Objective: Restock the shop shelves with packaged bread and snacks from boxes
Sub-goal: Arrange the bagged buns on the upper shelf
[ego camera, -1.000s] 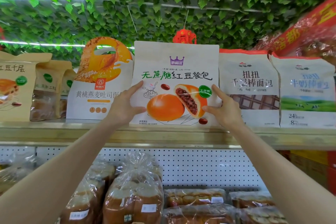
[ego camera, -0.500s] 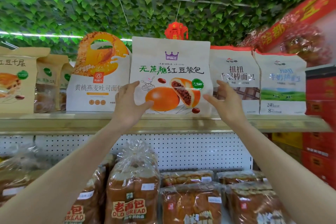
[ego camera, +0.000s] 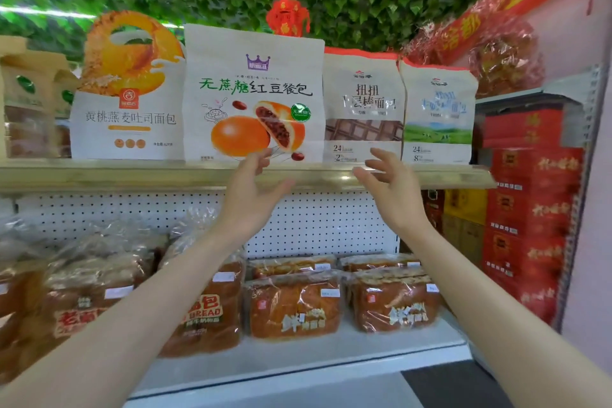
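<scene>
A white red-bean bun bag stands upright on the top shelf, between a yellow-peach toast bag and a chocolate twist bread bag. My left hand hovers just below and in front of the bun bag, fingers relaxed, holding nothing. My right hand is raised in front of the shelf edge below the twist bread bag, fingers spread and empty. Neither hand touches a bag.
A blue milk bread bag ends the top row. Wrapped loaves fill the lower shelf before a white pegboard. Red cartons are stacked at right. Kraft bags stand far left. Leaf decoration hangs overhead.
Both hands let go of the red-bean bun bag and dropped back below the shelf edge. The bag stays standing on the top shelf.
</scene>
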Motion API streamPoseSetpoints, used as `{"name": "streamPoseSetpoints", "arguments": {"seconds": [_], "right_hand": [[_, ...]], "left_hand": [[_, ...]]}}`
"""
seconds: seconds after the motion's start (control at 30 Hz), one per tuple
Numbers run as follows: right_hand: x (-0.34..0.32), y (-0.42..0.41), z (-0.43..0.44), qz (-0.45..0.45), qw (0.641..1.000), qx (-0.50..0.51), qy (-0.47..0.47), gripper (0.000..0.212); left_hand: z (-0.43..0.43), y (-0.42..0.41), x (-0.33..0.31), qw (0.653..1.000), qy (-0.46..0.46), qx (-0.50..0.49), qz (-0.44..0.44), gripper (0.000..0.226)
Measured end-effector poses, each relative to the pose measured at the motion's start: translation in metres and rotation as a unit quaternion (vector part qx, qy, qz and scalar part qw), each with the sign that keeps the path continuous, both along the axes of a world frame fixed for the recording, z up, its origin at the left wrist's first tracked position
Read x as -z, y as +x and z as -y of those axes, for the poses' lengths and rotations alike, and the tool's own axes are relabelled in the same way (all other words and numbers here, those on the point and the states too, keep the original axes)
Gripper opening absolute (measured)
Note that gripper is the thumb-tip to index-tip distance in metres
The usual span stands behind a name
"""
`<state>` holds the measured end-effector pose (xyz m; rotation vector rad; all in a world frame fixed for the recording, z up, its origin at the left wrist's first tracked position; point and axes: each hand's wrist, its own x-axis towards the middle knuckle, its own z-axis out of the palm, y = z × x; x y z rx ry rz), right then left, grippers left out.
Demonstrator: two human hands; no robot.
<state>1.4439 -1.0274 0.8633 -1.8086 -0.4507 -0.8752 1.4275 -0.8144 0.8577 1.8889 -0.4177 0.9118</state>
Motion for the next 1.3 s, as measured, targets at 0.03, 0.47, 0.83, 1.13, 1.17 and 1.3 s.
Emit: {"name": "streamPoseSetpoints", "arguments": {"seconds": [0.03,0.47,0.83,1.13,1.17,1.3], "right_hand": [[0.007,-0.004,0.007,-0.001,1.0,0.001,-0.008,0.05],[0.176,-0.035,0.137,-0.138,0.988,-0.053,-0.045,0.037],[0.372,-0.026,0.165,-0.366,0.925,-0.072,-0.074,0.045],[0.554,-0.008,0.155,-0.505,0.858,-0.069,-0.06,0.042],[0.576,-0.006,0.154,-0.516,0.852,-0.068,-0.061,0.042],[0.647,-0.008,0.154,-0.549,0.83,-0.059,-0.081,0.047]], "left_hand": [[0.01,-0.005,0.006,1.0,-0.005,0.008,-0.008,0.058],[0.155,-0.061,0.177,0.983,-0.091,0.009,-0.158,0.047],[0.183,-0.058,0.38,0.918,-0.124,-0.031,-0.374,0.048],[0.164,-0.046,0.551,0.854,-0.109,-0.026,-0.508,0.053],[0.164,-0.044,0.572,0.848,-0.109,-0.023,-0.518,0.053],[0.164,-0.046,0.64,0.818,-0.105,-0.028,-0.565,0.059]]}}
